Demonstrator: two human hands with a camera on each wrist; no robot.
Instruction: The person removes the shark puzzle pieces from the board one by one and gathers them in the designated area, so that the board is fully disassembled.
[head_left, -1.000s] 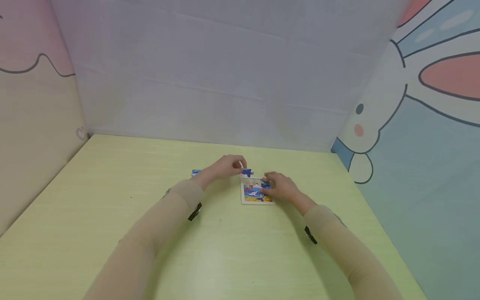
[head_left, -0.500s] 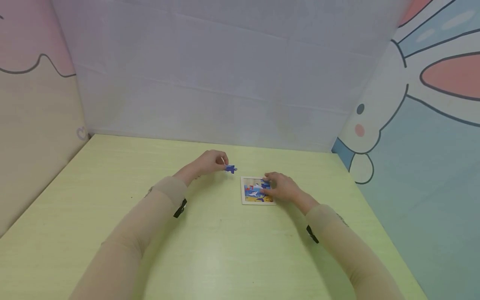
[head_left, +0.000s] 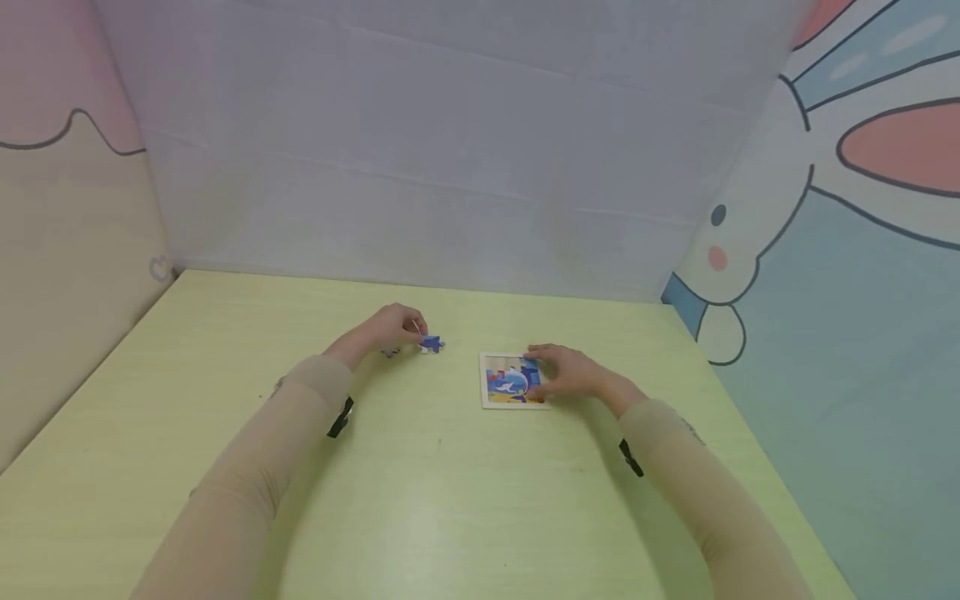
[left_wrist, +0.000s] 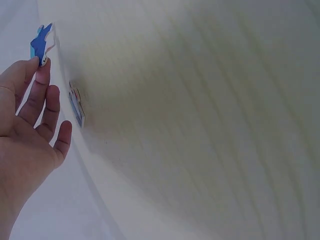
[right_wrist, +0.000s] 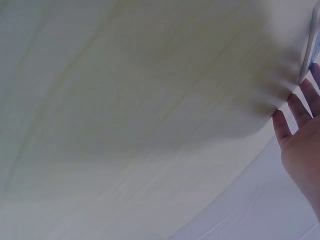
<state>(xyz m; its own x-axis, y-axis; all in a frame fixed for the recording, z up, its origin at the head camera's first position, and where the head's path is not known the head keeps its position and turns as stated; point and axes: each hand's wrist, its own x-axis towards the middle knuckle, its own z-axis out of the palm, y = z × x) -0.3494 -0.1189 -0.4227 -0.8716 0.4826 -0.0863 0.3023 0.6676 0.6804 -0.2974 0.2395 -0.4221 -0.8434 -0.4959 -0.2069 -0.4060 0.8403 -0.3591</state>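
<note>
A small square puzzle board (head_left: 504, 382) with a colourful picture lies on the yellow-green table (head_left: 450, 500). My right hand (head_left: 542, 371) rests on the board's right side with fairly straight fingers; in the right wrist view this hand (right_wrist: 299, 131) lies beside the board's edge (right_wrist: 306, 50). My left hand (head_left: 415, 332) is left of the board and pinches a blue puzzle piece (head_left: 431, 342) at its fingertips, low over the table. The left wrist view shows the blue piece (left_wrist: 40, 42) at the tip of a finger (left_wrist: 42, 75). Another loose piece (left_wrist: 76, 105) lies on the table by the left hand (left_wrist: 35, 70).
The loose piece (head_left: 390, 352) sits just under my left wrist. Padded walls close the table in: a grey one (head_left: 450, 167) at the back, a pink and beige one (head_left: 67, 208) on the left, a rabbit cartoon (head_left: 825, 250) on the right.
My left hand has moved left, away from the board's top edge, carrying the blue piece with it. The right hand has stayed on the board.
</note>
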